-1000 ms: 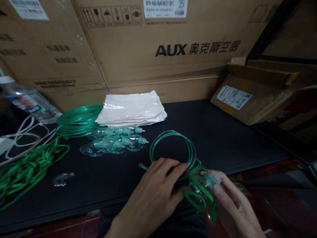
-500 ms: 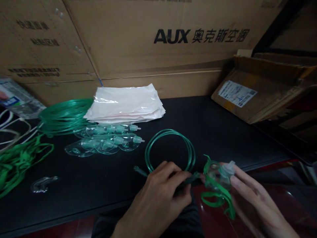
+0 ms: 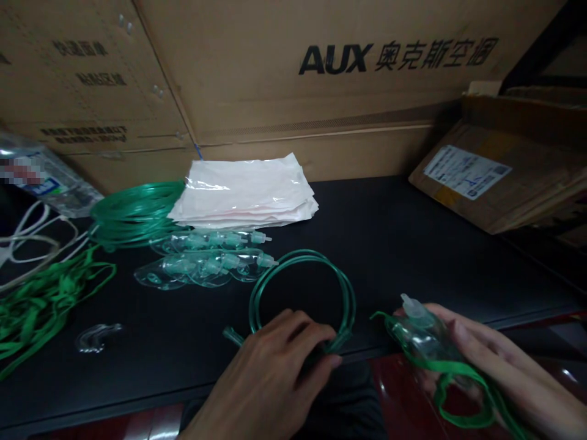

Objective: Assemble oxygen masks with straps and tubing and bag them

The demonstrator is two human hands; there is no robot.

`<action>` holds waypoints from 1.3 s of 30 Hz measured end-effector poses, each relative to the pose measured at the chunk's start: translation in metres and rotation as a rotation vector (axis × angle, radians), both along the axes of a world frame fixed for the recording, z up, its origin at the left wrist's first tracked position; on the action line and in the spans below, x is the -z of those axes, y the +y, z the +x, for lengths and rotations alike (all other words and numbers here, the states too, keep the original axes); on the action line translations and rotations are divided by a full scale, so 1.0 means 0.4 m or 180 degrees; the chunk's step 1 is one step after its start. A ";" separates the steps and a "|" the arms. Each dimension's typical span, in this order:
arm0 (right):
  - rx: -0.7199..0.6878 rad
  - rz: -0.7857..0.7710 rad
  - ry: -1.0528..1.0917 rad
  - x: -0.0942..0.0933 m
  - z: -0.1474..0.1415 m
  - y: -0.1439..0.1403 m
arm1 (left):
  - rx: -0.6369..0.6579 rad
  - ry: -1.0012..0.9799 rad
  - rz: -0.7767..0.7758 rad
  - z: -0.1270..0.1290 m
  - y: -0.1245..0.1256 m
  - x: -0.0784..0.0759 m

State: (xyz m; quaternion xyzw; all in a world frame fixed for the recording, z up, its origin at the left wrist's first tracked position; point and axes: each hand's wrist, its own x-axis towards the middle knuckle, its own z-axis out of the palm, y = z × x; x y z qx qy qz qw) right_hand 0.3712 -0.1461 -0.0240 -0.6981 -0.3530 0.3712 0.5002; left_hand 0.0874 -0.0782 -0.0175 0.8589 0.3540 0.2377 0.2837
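My left hand (image 3: pixel 279 366) is closed on the near side of a coiled green tube (image 3: pixel 347 292) at the table's front edge. One flared tube end (image 3: pixel 233 336) sticks out left of the hand; the fingers partly hide the other end. Farther right, my right hand (image 3: pixel 477 348) grips a clear green oxygen mask (image 3: pixel 433 336) with a pale connector (image 3: pixel 415 308) pointing up. A green elastic strap (image 3: pixel 452 368) hangs from the mask in a loop. Mask and tube are apart. Several similar masks (image 3: pixel 206 266) lie in two rows behind the coil.
White flat packets (image 3: pixel 245 189) are stacked at the back beside a large coil of green tubing (image 3: pixel 137 214). Green straps (image 3: pixel 46 311) and white cables (image 3: pixel 36 238) lie left, near a small clear curved piece (image 3: pixel 98 336). Cardboard boxes (image 3: pixel 321 110) stand behind; an opened carton (image 3: pixel 481 171) is at right.
My right hand has moved right with the mask, away from the tube, and the mask has turned. My left hand has shifted slightly left with the coil. The view has shifted a little.
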 end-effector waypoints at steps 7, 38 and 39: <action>-0.1682 0.0164 -0.0678 -0.104 -0.079 0.065 | -0.0019 -0.0136 0.0163 -0.021 0.007 0.012; -0.2845 0.0231 -0.2465 -0.163 -0.137 0.119 | -0.0053 -0.0223 0.0971 -0.022 -0.016 0.024; -0.2816 0.0129 -0.2317 -0.163 -0.140 0.119 | -0.0059 -0.0257 0.1017 -0.021 -0.015 0.026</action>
